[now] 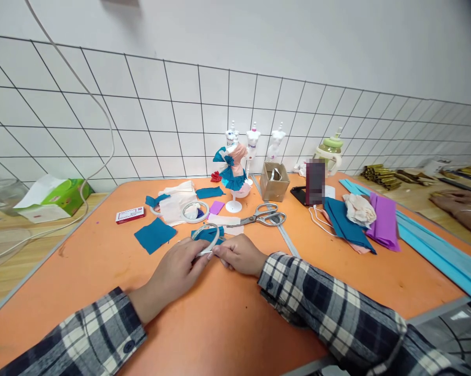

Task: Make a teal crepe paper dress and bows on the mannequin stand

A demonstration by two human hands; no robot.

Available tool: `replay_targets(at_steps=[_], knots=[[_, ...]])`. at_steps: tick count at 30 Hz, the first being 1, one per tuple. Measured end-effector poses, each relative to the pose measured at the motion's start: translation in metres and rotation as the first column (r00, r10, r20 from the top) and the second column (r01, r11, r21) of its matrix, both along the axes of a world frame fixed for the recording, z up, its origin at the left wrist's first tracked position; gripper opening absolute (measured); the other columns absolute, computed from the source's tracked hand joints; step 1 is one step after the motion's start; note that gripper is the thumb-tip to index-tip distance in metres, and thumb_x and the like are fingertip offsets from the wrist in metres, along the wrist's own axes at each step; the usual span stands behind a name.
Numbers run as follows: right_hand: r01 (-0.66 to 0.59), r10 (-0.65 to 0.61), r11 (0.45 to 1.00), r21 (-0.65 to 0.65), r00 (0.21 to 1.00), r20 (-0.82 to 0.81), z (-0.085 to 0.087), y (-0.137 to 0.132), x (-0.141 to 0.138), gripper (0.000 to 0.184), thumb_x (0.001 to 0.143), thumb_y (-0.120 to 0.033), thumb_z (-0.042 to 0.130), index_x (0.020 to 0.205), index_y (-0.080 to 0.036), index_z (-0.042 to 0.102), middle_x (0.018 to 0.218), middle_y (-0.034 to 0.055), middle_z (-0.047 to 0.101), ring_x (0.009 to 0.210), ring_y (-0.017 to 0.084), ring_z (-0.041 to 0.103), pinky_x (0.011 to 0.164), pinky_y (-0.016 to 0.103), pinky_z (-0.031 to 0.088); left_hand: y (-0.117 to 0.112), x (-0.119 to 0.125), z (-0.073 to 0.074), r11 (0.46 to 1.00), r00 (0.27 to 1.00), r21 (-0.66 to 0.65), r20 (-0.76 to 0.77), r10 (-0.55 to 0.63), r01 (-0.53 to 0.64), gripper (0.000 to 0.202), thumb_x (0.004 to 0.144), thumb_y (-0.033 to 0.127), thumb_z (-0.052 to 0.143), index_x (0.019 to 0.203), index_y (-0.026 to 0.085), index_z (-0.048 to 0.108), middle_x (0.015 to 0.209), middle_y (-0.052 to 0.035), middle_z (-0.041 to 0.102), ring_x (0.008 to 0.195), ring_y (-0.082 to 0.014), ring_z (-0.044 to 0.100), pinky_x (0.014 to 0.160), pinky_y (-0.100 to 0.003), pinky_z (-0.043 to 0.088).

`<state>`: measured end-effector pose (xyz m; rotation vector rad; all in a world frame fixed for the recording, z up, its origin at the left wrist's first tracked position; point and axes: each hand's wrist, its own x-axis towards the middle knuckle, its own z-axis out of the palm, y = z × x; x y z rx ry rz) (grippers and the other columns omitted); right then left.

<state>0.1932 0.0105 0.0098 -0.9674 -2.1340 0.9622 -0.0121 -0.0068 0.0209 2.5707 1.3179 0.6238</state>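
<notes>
Entry: you are holding a white tape roll (218,237) tilted up on edge near the middle of the orange counter (102,292), over a teal paper scrap (207,235). Your left hand (176,274) is closing its fingers round the roll's lower rim. Your right hand (239,255) is pinching at the same rim, thumb and forefinger tips together, seemingly on the loose tape end, though it is too small to confirm. Judged step: freeing a length of tape. The next move is calling for a steadied roll and a short, even pull. The scissors (264,215) are lying just beyond your hands.
</notes>
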Motion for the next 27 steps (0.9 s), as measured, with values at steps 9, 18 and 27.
replay_targets(at_steps=[9,18,27], knots=[[0.210,-0.220,0.850,0.483,0.975,-0.036,0.005,0.000,0.008,0.029,0.092,-0.040,0.058,0.110,-0.018,0.066,0.097,0.0057,0.071,0.087,0.018,0.060,0.078,0.028,0.042,0.005,-0.003,-0.004,0.997,0.992,-0.061,0.111,0.055,-0.048,0.031,0.097,0.040,0.043,0.086,0.020,0.065,0.074,-0.0028,0.064,0.069,-0.0192,0.058,0.061,-0.029,0.039],[0.025,-0.174,0.823,0.567,0.962,0.210,0.001,-0.002,0.001,0.015,0.092,-0.030,0.059,0.088,-0.020,0.069,0.084,0.0022,0.072,0.078,0.016,0.061,0.067,0.027,0.037,0.001,-0.001,0.000,0.998,0.999,-0.065,0.038,0.028,-0.025,0.025,0.093,0.033,0.045,0.076,0.020,0.060,0.068,-0.0021,0.059,0.068,-0.0202,0.055,0.060,-0.030,0.034],[0.097,-0.099,0.968,0.232,0.995,-0.001,0.003,-0.016,-0.010,0.006,0.076,-0.015,0.062,0.077,-0.020,0.059,0.063,-0.0062,0.053,0.056,0.008,0.045,0.056,0.020,0.033,-0.003,0.001,0.002,0.986,0.980,-0.106,0.164,-0.113,0.132,0.034,0.091,0.046,0.049,0.072,0.019,0.055,0.067,-0.0006,0.056,0.067,-0.0191,0.050,0.064,-0.030,0.035]])
